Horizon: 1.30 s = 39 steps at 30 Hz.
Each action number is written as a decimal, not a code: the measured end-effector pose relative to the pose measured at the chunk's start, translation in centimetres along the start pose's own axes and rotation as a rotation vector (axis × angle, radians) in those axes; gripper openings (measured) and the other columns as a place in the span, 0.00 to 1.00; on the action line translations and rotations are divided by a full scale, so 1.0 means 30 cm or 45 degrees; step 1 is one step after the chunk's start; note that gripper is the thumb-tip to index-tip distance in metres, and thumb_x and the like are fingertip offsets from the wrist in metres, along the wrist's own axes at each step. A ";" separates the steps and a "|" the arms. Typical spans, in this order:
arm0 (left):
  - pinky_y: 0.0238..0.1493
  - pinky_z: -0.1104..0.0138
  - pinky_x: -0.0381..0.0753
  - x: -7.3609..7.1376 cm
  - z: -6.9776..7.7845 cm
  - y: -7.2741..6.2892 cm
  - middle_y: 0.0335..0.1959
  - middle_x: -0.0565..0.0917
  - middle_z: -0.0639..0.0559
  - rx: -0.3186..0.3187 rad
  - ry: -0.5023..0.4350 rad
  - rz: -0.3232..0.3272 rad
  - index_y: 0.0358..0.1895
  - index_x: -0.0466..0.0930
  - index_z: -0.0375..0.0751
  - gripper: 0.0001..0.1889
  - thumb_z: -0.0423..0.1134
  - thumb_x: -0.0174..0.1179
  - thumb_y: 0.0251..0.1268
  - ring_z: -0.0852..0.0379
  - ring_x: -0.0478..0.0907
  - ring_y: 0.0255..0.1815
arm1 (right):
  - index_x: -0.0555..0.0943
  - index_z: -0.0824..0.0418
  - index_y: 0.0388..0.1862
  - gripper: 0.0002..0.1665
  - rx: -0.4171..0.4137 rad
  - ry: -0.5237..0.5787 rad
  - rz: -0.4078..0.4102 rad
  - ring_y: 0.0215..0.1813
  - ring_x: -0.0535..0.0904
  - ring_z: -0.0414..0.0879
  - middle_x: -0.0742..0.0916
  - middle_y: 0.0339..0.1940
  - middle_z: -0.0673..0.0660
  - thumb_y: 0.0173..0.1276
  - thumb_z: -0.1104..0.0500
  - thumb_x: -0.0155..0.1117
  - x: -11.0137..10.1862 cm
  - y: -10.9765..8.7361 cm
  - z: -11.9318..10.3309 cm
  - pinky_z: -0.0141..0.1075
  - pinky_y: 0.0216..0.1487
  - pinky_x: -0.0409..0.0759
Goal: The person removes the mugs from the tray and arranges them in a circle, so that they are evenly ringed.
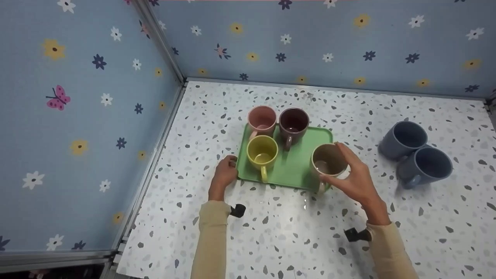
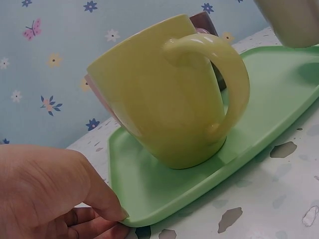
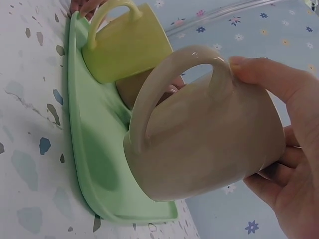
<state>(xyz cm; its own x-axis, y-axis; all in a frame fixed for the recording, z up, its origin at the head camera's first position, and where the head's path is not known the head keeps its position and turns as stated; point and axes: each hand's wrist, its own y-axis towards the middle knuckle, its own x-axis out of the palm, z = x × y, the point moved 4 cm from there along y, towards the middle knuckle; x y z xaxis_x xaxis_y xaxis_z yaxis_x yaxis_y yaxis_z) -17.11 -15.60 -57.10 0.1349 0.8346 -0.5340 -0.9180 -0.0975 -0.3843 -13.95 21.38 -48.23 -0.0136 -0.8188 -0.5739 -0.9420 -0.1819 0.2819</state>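
My right hand (image 1: 358, 180) grips a beige mug (image 3: 209, 134) round its body, thumb near the top of the handle. The mug is held over the right end of a green tray (image 1: 292, 170), apart from its surface, its shadow falling on the tray. At the tray's near left corner, my left hand (image 1: 225, 172) pinches the rim, thumb on the edge and fingers curled beside it. On the tray stand a yellow mug (image 2: 159, 94), a pink mug (image 1: 262, 118) behind it, and a dark maroon mug (image 1: 293, 124) beside the pink one.
Two blue-grey mugs (image 1: 403, 139) stand close together on the speckled table (image 1: 283, 240) to the right of the tray. A flower-patterned wall (image 1: 310, 42) rises behind the table, and another panel (image 1: 77, 124) closes off its left side.
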 end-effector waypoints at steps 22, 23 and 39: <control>0.56 0.56 0.73 0.002 0.003 0.001 0.51 0.79 0.39 -0.032 -0.003 0.009 0.60 0.72 0.37 0.27 0.26 0.43 0.53 0.46 0.75 0.54 | 0.65 0.51 0.73 0.58 0.146 -0.086 0.153 0.71 0.65 0.55 0.72 0.70 0.59 0.40 0.56 0.83 -0.119 -0.101 0.080 0.28 0.69 0.59; 0.56 0.56 0.73 0.002 0.004 0.000 0.51 0.79 0.39 -0.033 -0.012 0.008 0.60 0.72 0.37 0.27 0.25 0.42 0.53 0.46 0.75 0.54 | 0.65 0.51 0.72 0.58 0.151 -0.086 0.162 0.71 0.65 0.55 0.72 0.70 0.59 0.40 0.56 0.83 -0.123 -0.105 0.084 0.25 0.68 0.59; 0.57 0.57 0.73 0.003 0.000 0.003 0.51 0.79 0.40 -0.039 -0.017 0.013 0.61 0.72 0.37 0.29 0.25 0.43 0.51 0.47 0.75 0.54 | 0.64 0.48 0.73 0.60 0.277 -0.134 0.255 0.71 0.65 0.48 0.71 0.71 0.56 0.38 0.57 0.84 -0.193 -0.176 0.147 0.21 0.64 0.61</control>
<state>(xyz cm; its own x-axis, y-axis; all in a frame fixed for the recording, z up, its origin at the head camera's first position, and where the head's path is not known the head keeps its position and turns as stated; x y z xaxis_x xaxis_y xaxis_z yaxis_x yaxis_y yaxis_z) -17.17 -15.54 -57.19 0.1206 0.8405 -0.5283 -0.9076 -0.1223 -0.4016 -10.37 29.49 -49.77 -0.2299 -0.7637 -0.6033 -0.9667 0.1072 0.2326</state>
